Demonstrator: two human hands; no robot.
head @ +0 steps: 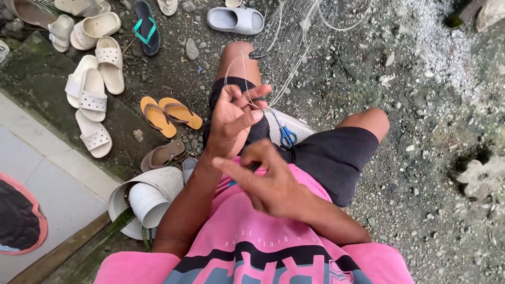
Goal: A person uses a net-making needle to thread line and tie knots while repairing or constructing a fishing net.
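Observation:
I sit on gravel ground in a pink shirt and dark shorts. My left hand (235,118) is raised over my left thigh, its fingers pinching thin strands of a pale fishing net (294,39) that stretches away over my knee. My right hand (265,181) is closer to my chest, fingers curled around a small dark tool with a blue end, index finger pointing left. Blue-handled scissors (286,137) lie on a white pad (301,126) between my thighs.
Several white slippers (92,94), an orange pair (168,113), a brown sandal (162,155) and a grey slide (235,20) lie on the dirt at left and top. Cut white pipe pieces (150,197) sit by a tiled step (52,173).

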